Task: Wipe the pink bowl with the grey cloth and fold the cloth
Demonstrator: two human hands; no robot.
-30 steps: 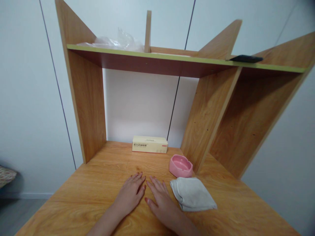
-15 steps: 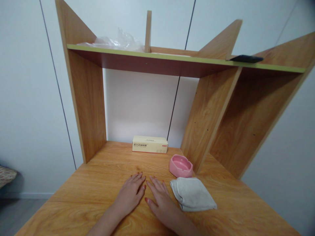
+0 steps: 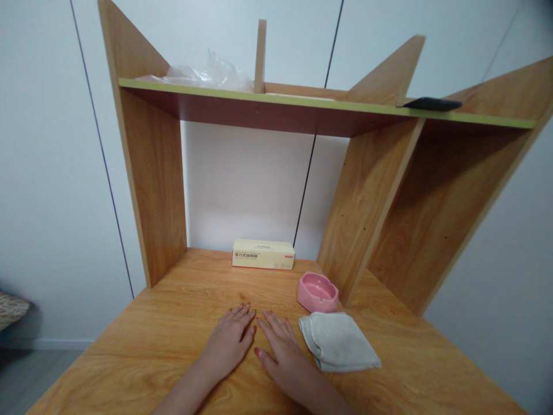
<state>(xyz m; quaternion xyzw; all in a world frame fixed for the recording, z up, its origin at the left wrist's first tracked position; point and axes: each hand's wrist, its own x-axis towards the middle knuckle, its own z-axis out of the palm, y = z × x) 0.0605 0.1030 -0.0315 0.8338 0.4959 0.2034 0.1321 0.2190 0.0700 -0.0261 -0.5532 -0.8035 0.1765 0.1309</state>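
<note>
My left hand [image 3: 228, 339] lies flat on the wooden desk [image 3: 142, 346], fingers stretched forward and holding nothing. Beside it my right hand [image 3: 280, 351] rests palm down, its fingers slightly spread and also holding nothing. Just right of that hand is a folded pale grey cloth [image 3: 343, 343]. A pink angular ashtray [image 3: 318, 293] with notches in its rim stands behind the cloth. Farther back, a cream cling film box [image 3: 263, 255] with dark printed characters lies lengthwise near the wall.
A wooden shelf unit [image 3: 159, 184] rises from the back of the desk, with upright panels on both sides. On its upper shelf [image 3: 294, 101] lie a clear plastic bag [image 3: 207, 75] and a flat dark object [image 3: 433, 104]. A patterned fabric edge [image 3: 12, 310] shows at far left.
</note>
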